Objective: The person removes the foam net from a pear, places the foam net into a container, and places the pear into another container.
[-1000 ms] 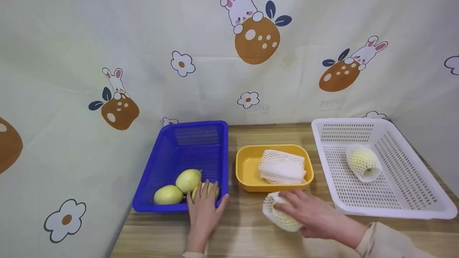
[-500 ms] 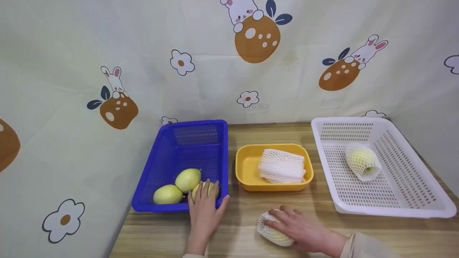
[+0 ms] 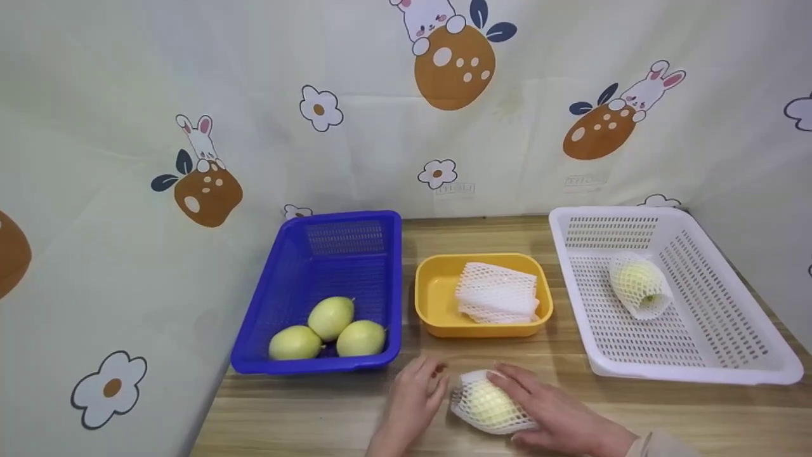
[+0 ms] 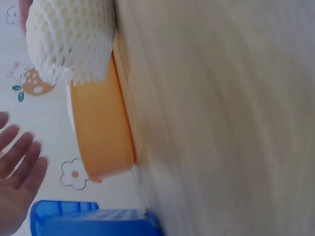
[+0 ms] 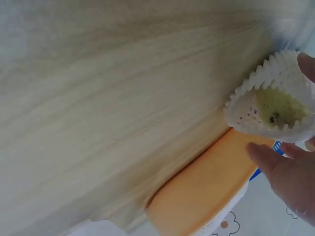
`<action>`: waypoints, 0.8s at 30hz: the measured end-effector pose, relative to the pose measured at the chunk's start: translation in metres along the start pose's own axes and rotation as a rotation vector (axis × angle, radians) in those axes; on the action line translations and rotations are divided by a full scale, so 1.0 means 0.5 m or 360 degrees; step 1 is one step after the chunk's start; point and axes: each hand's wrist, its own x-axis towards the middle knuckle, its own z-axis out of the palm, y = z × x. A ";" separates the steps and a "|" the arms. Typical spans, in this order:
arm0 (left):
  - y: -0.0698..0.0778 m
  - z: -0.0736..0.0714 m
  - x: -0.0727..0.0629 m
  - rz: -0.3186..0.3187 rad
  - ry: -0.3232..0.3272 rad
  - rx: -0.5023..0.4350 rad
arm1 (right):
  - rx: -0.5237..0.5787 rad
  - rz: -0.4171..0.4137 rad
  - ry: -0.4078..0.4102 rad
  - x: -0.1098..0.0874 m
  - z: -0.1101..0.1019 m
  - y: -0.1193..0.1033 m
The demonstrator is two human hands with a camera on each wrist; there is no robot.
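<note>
A pale yellow-green pear (image 3: 491, 406) in a white foam net sleeve lies on the wooden table near the front. My right hand (image 3: 558, 409) holds it from the right, fingers over its top and thumb low on the near side. In the right wrist view, the sleeve's toothed opening shows the end of the pear (image 5: 275, 110). Just left of the sleeve is my left hand (image 3: 412, 397), its fingers loosely bent and holding nothing. The left wrist view shows that hand (image 4: 19, 177) with fingers spread, apart from the netted pear (image 4: 71, 37).
A blue basket (image 3: 317, 365) with three bare pears (image 3: 360, 338) stands at the left. Behind the hands, a yellow tub (image 3: 438, 304) holds folded foam nets (image 3: 498, 292). At the right, a white basket (image 3: 685, 373) contains another netted pear (image 3: 637, 285). A patterned cloth (image 3: 355, 146) hangs behind.
My left hand has left the pear in the blue basket and moved right, beside the netted pear. My right hand has brought the netted pear nearer and down onto the table.
</note>
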 end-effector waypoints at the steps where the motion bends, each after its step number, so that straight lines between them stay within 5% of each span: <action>1: 0.001 0.004 -0.002 -0.0080 -0.0114 -0.0027 | 0.0018 0.0034 -0.0018 -0.001 0.002 0.000; 5: 0.002 0.013 -0.004 -0.0286 -0.0489 -0.0180 | 0.0075 0.0100 -0.0036 -0.003 0.011 -0.002; 8: 0.002 0.017 -0.001 -0.0314 -0.0630 -0.0309 | 0.0091 0.0078 0.0021 -0.001 0.017 0.000; 15: 0.002 0.021 -0.004 -0.0212 -0.0697 -0.0585 | 0.0115 -0.0026 0.0158 -0.008 0.017 0.011; 21: 0.007 0.022 -0.006 -0.0203 -0.0868 -0.0418 | 0.0062 -0.0161 0.0333 -0.013 0.014 0.017; 24: 0.011 0.025 -0.003 -0.0215 -0.0911 -0.0350 | 0.0040 -0.0100 0.0293 -0.013 0.014 0.015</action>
